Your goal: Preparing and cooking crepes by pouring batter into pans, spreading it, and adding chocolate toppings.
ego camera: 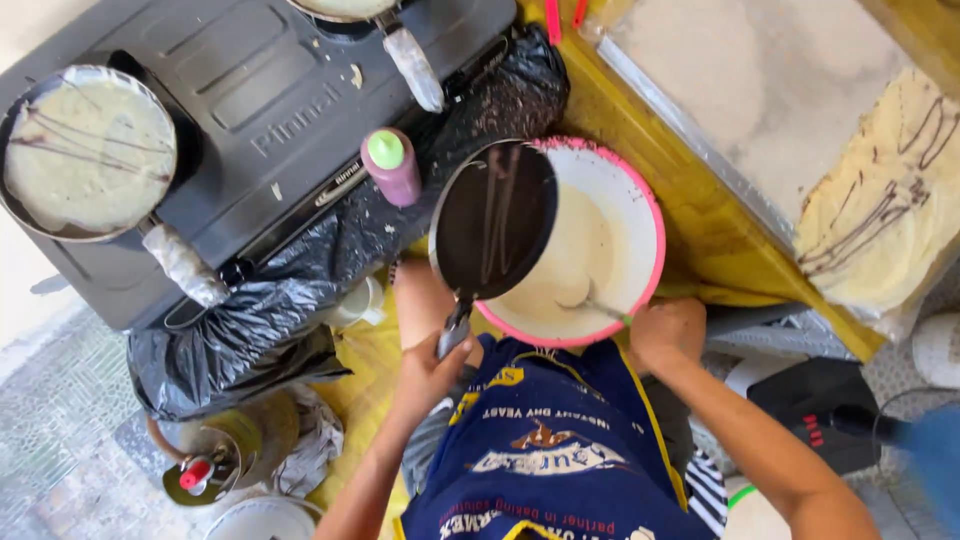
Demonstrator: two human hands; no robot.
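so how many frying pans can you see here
3. One pan with batter sits on the stove's left burner, one pan at the top edge is mostly cut off, and a dark pan is held over the pink-rimmed bowl by the left hand.

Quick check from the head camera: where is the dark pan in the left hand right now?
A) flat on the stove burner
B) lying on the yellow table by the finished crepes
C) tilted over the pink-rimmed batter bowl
C: the left hand grips the handle of the dark pan, which is tipped over the pink-rimmed batter bowl, clear of the stove.
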